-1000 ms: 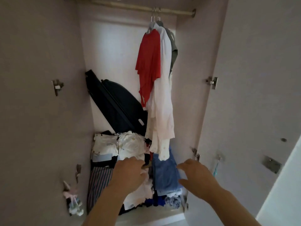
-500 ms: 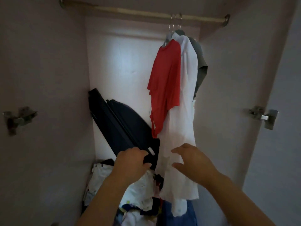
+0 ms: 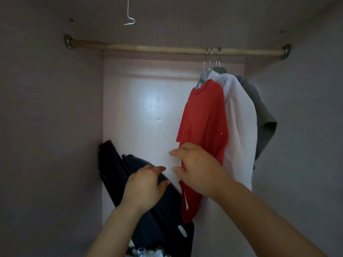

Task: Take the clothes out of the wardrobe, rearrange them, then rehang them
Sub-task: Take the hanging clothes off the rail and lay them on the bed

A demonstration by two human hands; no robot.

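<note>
We look into an open pale wooden wardrobe (image 3: 141,108), where a round wooden hanging rail (image 3: 148,48) runs from the left wall to the right wall just under the top panel. Near the rail's right end three thin metal hanger hooks (image 3: 213,58) sit close together. From them hang a red short-sleeved T-shirt (image 3: 204,117) on the left, a white collared shirt (image 3: 239,123) pressed against it in the middle, and a grey garment (image 3: 263,115) behind, nearest the right wall.

A flat black case (image 3: 167,219) leans tilted against the back panel, its upper end in the back left corner and its lower end under the red T-shirt's hem. At the bottom edge of the view we make out a strip of pale crumpled clothes (image 3: 148,254), too cut off to tell apart. A bent white wire hook (image 3: 130,19) hangs from the top panel, above the rail.

The left hand (image 3: 146,184) is raised in front of the black case, fingers loosely bent and gripping nothing. The right hand (image 3: 196,169) is just beside it and slightly higher, in front of the lower part of the red T-shirt, with its fingers spread and pointing left. We cannot tell whether it touches the cloth. The two hands are near each other but apart.
</note>
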